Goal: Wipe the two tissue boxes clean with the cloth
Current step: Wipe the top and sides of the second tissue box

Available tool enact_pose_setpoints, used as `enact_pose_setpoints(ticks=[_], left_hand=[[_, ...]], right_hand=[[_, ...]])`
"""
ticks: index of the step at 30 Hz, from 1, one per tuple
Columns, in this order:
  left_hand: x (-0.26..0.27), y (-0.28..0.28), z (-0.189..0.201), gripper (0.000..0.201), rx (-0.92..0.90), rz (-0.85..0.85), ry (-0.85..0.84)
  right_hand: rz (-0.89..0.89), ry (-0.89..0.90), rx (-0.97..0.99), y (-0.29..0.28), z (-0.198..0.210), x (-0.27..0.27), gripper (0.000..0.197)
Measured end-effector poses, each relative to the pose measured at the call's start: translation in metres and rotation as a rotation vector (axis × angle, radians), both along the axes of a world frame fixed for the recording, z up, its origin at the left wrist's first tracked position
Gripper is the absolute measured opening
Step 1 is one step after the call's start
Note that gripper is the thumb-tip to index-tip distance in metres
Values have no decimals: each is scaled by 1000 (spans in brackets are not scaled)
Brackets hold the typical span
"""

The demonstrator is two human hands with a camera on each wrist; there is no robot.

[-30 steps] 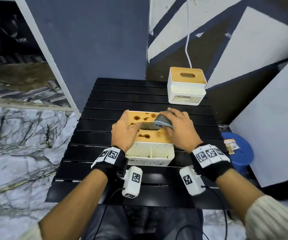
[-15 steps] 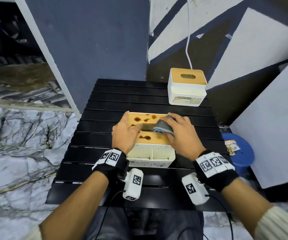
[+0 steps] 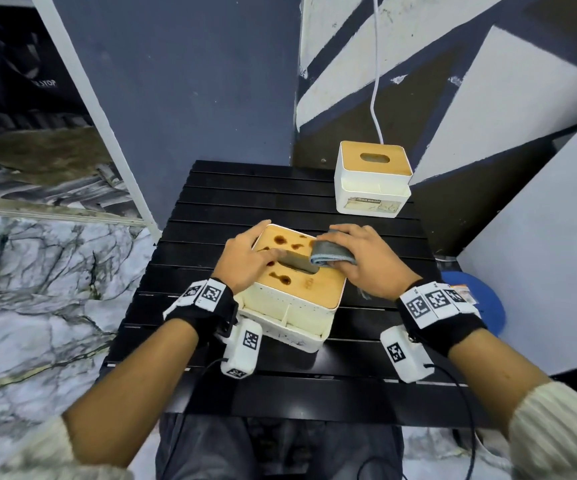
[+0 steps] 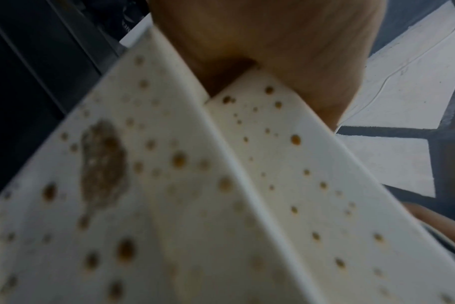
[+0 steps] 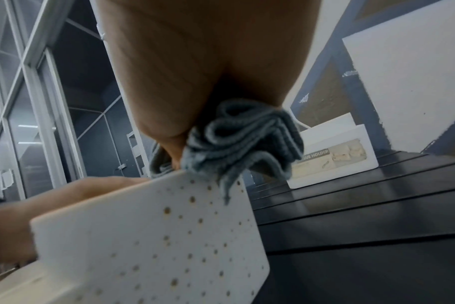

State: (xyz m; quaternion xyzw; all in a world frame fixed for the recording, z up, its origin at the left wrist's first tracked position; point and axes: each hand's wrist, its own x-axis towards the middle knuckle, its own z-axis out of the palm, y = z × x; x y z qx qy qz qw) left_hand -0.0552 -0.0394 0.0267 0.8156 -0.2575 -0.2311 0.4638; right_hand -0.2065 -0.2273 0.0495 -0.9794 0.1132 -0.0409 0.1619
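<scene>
The near tissue box (image 3: 301, 289), white with a wooden lid, carries dark brown stains on the lid and brown specks on its sides (image 4: 169, 185). It sits skewed in the middle of the black slatted table (image 3: 211, 188). My left hand (image 3: 245, 258) grips its left end, thumb on the lid by the slot. On the lid's right part my right hand (image 3: 360, 261) presses a folded grey cloth (image 3: 332, 256) that it grips, bunched under the palm (image 5: 242, 139). The second tissue box (image 3: 372, 181), with a clean-looking lid, stands at the table's back right.
A white cable (image 3: 375, 81) hangs down the wall behind the far box. A blue stool (image 3: 481, 306) with a small packet stands right of the table. Painted walls close in behind and to the right. Marble floor lies to the left.
The near box has turned clockwise under my hands. My right hand has drawn the cloth slightly nearer across the lid's right part. The far box has not moved.
</scene>
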Motion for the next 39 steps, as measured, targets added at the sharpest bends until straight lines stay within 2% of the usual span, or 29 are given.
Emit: enact_pose_setpoints(ticks=[5,6,8,12,18,22,29,34,39], left_hand=[[5,1,12,78,76,-103,-13],[4,2,12,81,79,-83,-51],[-1,7,13,74,34,21,-108],[-30,28,8,61,-69,259,-94],[-69,29,-8,87,34,350,-56],[-61,12,-7,97,63,319,-107],[-39,1,3,89,149,129,-159],[-35,-1,7,84,104,84,-79],[-32,-1,-5,85,53,170,-69]], right_hand=[[-25,-120,25,16,-11,-19,45],[-57,-140,33,20,-13,-21,45],[-133,-159,44,30,-16,-23,46],[-255,-206,34,49,-19,-26,47],[-314,-237,10,71,-22,-30,49],[-217,-221,-22,69,-22,-37,54],[-31,-161,-5,64,-18,-49,55],[-70,-151,-42,66,-18,-46,53],[-150,-137,-45,61,-11,-18,51]])
